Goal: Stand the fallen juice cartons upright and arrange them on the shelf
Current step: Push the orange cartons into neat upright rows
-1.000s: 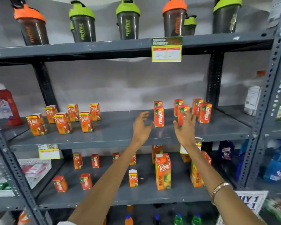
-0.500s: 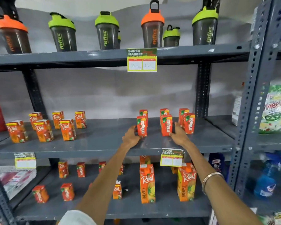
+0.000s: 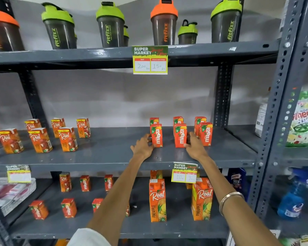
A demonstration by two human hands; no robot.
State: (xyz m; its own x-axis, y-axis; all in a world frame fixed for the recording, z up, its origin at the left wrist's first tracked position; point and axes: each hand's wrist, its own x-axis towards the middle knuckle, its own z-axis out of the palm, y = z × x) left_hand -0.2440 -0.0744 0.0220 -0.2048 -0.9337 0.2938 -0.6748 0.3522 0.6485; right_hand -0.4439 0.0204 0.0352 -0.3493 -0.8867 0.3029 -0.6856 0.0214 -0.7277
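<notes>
Grey metal shelf [image 3: 105,153], mid-frame | six small juice cartons upright, right of centre, two rows | left hand [image 3: 142,147] fingers touching front-left carton [image 3: 156,135] | right hand [image 3: 194,146] fingers against front-middle carton [image 3: 180,135] | grip closure on either: cannot tell

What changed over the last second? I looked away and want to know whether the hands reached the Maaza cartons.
Both hands came down from mid-air to the middle shelf. The left hand now touches the front-left Maaza carton; the right hand touches the front-middle Maaza carton. All six Maaza cartons stayed upright in their two rows, and the Real cartons did not move.
</notes>
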